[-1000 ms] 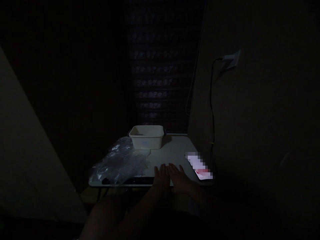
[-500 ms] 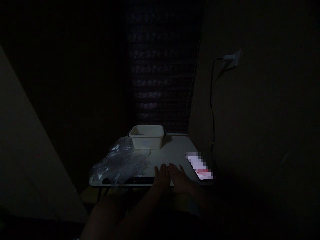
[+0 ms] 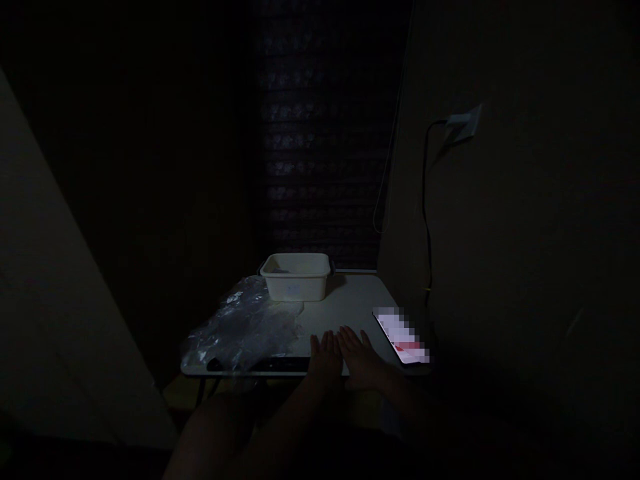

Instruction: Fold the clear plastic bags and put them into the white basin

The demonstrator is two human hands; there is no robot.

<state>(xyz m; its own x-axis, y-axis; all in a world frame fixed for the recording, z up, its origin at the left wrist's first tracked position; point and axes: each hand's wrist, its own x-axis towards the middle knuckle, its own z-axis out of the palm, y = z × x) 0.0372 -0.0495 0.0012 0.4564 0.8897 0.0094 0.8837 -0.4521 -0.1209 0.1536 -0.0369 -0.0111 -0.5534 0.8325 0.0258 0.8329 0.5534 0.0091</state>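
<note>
In dim light, my left hand (image 3: 325, 357) lies palm down at the front edge of the white table (image 3: 345, 300), its fingers stretched out. Close beside it on the right, my right hand (image 3: 357, 357) rests the same way, fingers extended. Neither holds anything that shows. Crumpled clear plastic (image 3: 245, 327) spreads over the table's left part, and a long black object (image 3: 280, 364) lies along the front edge, left of my left hand. Right of my right hand is a phone (image 3: 403, 337) with a lit, blurred-out screen.
A white tub (image 3: 297, 287) with dark side handles stands at the table's back, something indistinct inside. Behind hangs a dark blind (image 3: 310, 140) with a cord loop. A black cable (image 3: 425, 200) runs down the right wall from a socket (image 3: 467, 123).
The view has shifted slightly, so the table and tub appear a little lower. My hands stay flat at the table's edge, with hardly any movement.
</note>
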